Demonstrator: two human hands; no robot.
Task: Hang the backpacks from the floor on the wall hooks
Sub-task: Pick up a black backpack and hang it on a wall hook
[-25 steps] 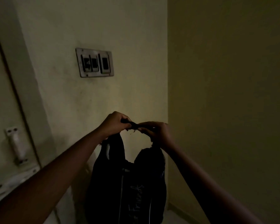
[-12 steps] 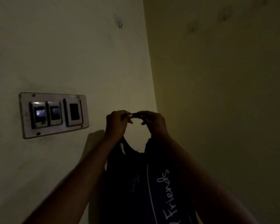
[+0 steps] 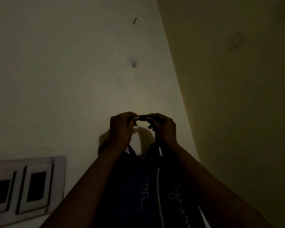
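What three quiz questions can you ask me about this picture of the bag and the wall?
1. True or false: the backpack already hangs on the wall hook.
2. Look at the left grip and the right grip. Which of them pinch the backpack's top loop? A: only the left. B: only the right. C: both.
3. Fill in: the switch plate sits on the wall to the ___ of the backpack.
Key: 1 false, the top loop is held below the wall hook. 2 C. 3 left.
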